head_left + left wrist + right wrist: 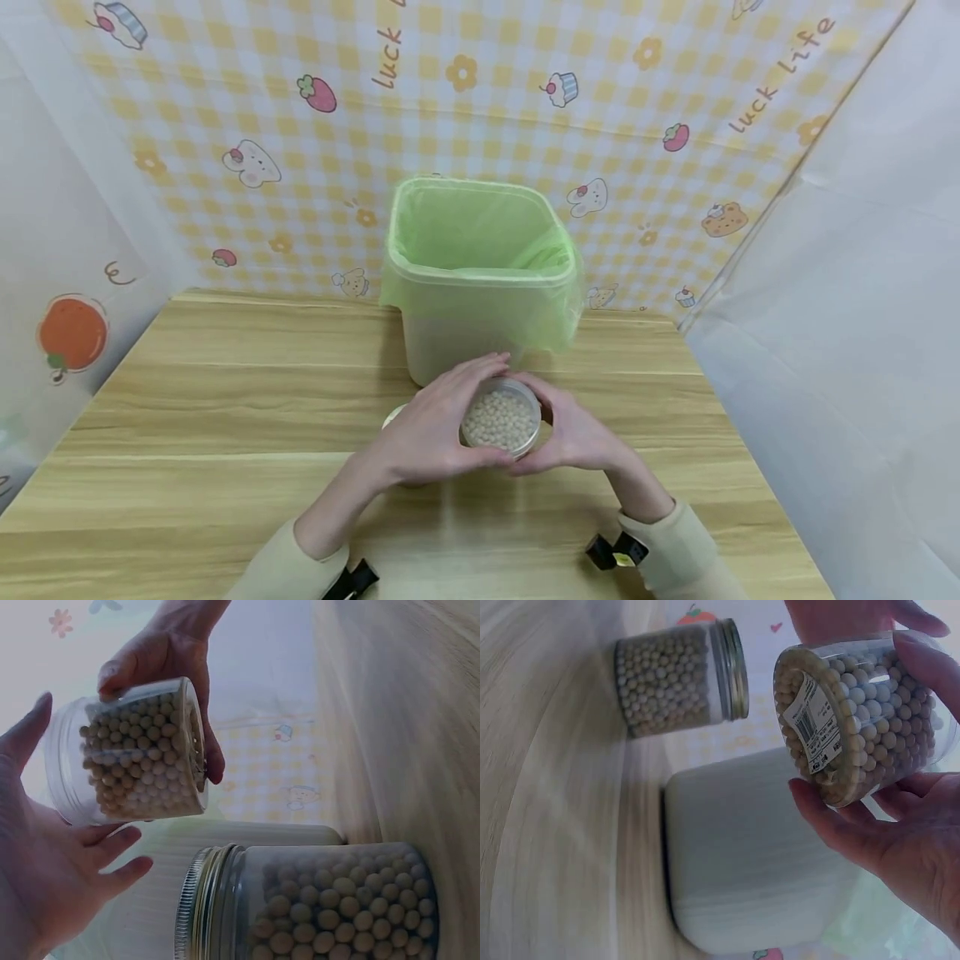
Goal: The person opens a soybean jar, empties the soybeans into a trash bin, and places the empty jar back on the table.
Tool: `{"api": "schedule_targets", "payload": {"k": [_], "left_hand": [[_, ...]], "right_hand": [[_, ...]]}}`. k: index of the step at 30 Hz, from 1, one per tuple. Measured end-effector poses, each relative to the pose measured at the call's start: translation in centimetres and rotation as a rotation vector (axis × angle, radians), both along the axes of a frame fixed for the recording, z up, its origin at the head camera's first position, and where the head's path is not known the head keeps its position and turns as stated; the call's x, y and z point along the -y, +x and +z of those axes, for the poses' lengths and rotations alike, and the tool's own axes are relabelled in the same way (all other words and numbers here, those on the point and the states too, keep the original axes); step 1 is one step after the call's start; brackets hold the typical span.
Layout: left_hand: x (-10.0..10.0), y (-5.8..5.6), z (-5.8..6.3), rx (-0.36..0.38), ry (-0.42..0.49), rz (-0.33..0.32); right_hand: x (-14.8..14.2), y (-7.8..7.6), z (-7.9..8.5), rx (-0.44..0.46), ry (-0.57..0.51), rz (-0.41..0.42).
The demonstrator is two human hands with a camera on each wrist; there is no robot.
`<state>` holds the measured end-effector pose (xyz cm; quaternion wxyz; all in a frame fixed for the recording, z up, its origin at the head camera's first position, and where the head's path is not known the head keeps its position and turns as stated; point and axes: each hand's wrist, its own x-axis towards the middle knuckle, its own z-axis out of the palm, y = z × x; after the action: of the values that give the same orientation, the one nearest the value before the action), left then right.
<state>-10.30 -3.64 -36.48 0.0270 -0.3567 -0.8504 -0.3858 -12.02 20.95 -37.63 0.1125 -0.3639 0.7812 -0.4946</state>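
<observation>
A clear jar point(498, 418) full of pale round beads is held above the table, in front of the bin. My left hand point(431, 425) curves about its upper rim, fingers spread in the left wrist view. From the other side, my right hand point(573, 433) grips the jar around its body and near the base. A white barcode label point(814, 724) shows on the jar's bottom in the right wrist view. I cannot tell whether a clear lid covers the mouth. A second bead jar point(341, 900) with a metal lid stands upright on the table, mostly behind my left hand in the head view.
A white bin point(465, 325) lined with a green bag stands just beyond the hands. Behind it hangs a yellow checked cloth point(517, 142) with cartoon prints. White sheets point(840, 275) flank the wood-grain table point(247, 367).
</observation>
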Motion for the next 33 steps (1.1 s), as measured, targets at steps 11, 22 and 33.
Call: {"api": "schedule_targets", "payload": {"k": [11,22,33], "left_hand": [[0.6,-0.2,0.3,0.152,0.151,-0.110],[0.3,-0.5,-0.3,0.154,0.297,-0.125],[-0.7,0.1,-0.1,0.071,0.314,0.034]], "right_hand": [[0.8,0.7,0.5,-0.014,-0.023,0.006],[1.2,1.7,0.7,-0.072,-0.042,-0.102],[1.7,2.4,0.6,-0.178,-0.007,-0.285]]}}
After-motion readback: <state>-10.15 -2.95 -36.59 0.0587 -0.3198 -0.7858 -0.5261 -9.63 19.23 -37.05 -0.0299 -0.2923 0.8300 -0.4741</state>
